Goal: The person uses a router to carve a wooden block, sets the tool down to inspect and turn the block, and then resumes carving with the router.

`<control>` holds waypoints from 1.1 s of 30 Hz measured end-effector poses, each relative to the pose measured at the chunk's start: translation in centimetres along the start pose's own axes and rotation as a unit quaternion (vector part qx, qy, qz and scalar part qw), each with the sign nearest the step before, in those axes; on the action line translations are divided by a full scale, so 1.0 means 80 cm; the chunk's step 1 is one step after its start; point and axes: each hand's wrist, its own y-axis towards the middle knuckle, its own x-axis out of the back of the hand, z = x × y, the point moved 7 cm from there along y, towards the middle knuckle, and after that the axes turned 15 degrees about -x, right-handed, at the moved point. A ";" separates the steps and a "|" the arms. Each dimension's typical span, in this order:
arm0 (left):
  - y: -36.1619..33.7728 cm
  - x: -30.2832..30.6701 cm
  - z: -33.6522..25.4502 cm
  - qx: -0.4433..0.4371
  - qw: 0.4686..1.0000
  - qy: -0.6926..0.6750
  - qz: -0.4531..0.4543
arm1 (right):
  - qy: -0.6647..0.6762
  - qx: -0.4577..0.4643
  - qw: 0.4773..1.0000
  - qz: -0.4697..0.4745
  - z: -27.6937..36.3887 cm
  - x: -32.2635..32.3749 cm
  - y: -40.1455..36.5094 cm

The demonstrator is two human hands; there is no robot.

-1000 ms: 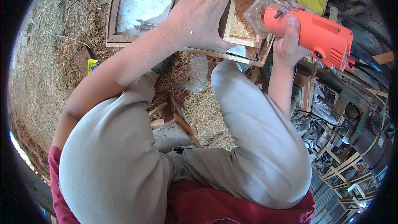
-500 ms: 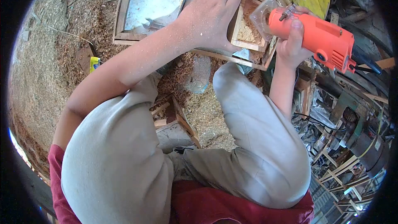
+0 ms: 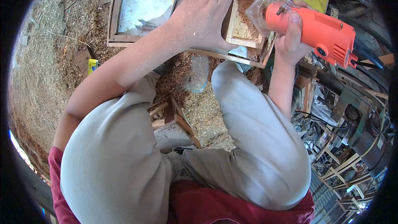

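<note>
Router [image 3: 319,31] unmoved at frame [image 3: 112,16] edge, gripped by right hand [image 3: 290,41]; left hand [image 3: 203,14] stays flat on frame.

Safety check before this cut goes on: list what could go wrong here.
The left hand lies flat on the wooden frame, close beside the orange trimmer; a skid could reach it.
Only the right hand grips the trimmer, so it might twist.
Sawdust in the frame could fly up.
</note>
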 end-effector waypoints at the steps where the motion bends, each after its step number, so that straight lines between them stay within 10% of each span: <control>1: 0.000 0.001 0.000 -0.001 1.000 -0.003 -0.001 | 0.010 0.002 1.000 0.008 -0.001 0.002 0.001; 33: -0.006 -0.002 0.003 -0.010 1.000 0.010 -0.001 | -0.010 0.012 1.000 -0.012 0.006 -0.007 -0.003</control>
